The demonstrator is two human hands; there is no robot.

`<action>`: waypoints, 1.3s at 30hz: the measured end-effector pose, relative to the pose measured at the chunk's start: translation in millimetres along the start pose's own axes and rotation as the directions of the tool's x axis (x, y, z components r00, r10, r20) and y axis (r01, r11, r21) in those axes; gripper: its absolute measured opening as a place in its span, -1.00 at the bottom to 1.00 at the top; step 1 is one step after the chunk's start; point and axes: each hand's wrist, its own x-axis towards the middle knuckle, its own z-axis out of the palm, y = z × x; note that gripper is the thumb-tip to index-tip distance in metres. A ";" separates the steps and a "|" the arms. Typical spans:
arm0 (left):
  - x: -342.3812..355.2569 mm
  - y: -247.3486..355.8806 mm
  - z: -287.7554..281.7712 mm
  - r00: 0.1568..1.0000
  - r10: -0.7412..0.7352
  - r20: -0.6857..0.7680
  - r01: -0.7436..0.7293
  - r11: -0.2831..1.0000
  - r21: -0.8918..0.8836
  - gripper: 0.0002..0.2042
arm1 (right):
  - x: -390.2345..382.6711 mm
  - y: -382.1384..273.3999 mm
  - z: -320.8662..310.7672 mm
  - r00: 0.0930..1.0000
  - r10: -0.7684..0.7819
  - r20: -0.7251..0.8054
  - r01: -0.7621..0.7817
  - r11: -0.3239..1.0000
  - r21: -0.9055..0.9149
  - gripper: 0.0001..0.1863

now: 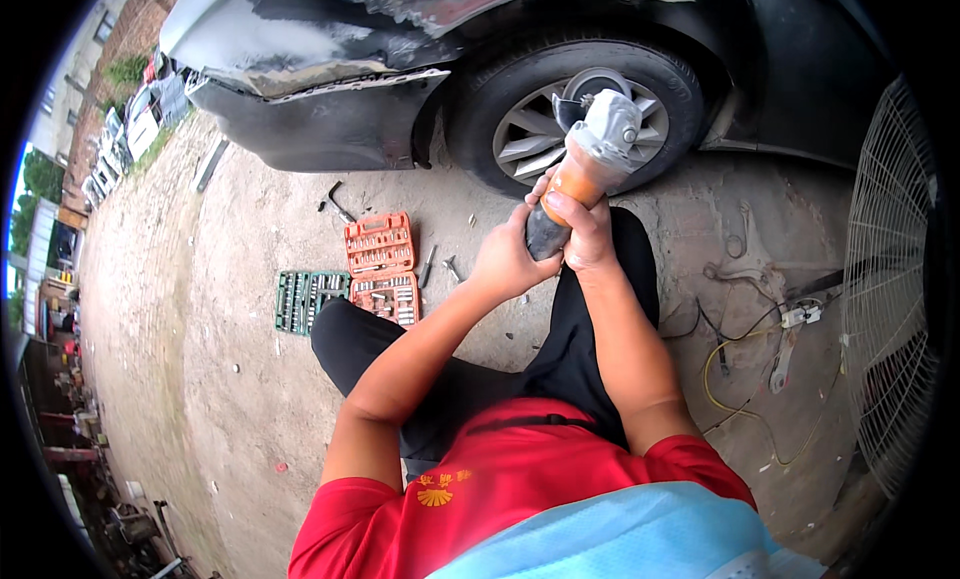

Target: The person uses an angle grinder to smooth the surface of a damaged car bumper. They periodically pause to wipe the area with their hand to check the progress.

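An angle grinder (578, 182) with an orange body, dark rear grip and grey head is held out in front of me, its head pointing up toward the car wheel (515, 144). My left hand (508, 256) is closed round the grinder's dark rear part. Higher up, my right hand (588, 231) wraps the orange body. The round disc and guard (588, 87) at its far end overlap the wheel in view; whether they touch anything I cannot tell. Behind stands a dark car (330, 129) with sanded, patchy bodywork and a bumper edge standing apart from the fender.
An open orange socket set (380, 241) and a green one (293, 301) lie on the ground at left, with loose hand tools nearby. On the right stand a large wire-caged fan (890, 279), a power socket block (802, 314) and a yellow cable (712, 364).
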 end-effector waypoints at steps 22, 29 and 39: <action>20.4 47.5 20.5 0.975 0.214 -0.052 -0.200 0.960 0.198 -0.34 | -0.5 -27.9 -39.8 0.962 -0.024 -0.272 0.110 0.945 0.307 -0.58; 14.8 29.9 -14.3 0.942 0.331 0.058 -0.332 0.943 -0.005 -0.34 | 9.5 -45.3 -59.0 0.932 -0.111 -0.345 0.219 0.931 0.293 -0.63; 32.8 25.8 -13.1 0.894 0.447 0.018 -0.448 0.893 0.041 -0.56 | 4.9 -44.8 -69.1 0.969 -0.067 -0.238 0.146 0.931 0.335 -0.59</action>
